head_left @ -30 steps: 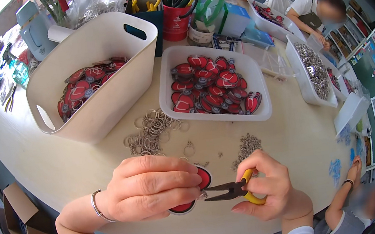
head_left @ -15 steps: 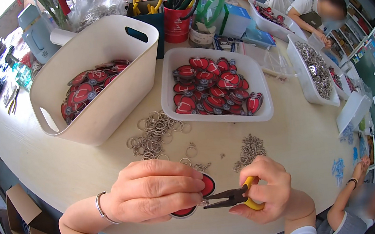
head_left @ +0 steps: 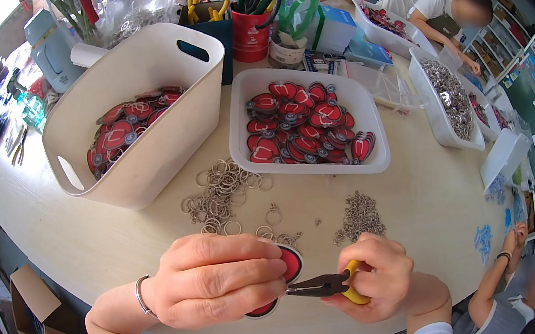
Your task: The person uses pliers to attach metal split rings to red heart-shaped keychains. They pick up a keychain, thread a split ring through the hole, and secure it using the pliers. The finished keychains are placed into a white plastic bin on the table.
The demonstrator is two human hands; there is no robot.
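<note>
My left hand [head_left: 218, 278] is closed on a flat red charm with a dark and pale rim [head_left: 292, 263]; its fingers cover most of it. My right hand [head_left: 383, 273] grips pliers with yellow handles and dark jaws [head_left: 320, 286]. The plier jaws look closed, their tips at a small metal piece at the charm's edge, partly hidden by my left fingers. Just beyond my left hand lie loose split rings [head_left: 273, 217] and a larger heap of them [head_left: 221, 186]. A pile of small metal links [head_left: 360, 215] lies beyond my right hand.
Farther off stand a translucent tray [head_left: 322, 170] and a tall white bin [head_left: 147, 176], both holding red charms. A red cup [head_left: 250, 36] of tools stands behind. On the right is a tub of metal parts [head_left: 439, 127]. Other people sit at the table's far and right sides.
The plier jaws were parted and have come together at the charm's edge. My right hand has shifted slightly left with the pliers; my left hand has barely moved.
</note>
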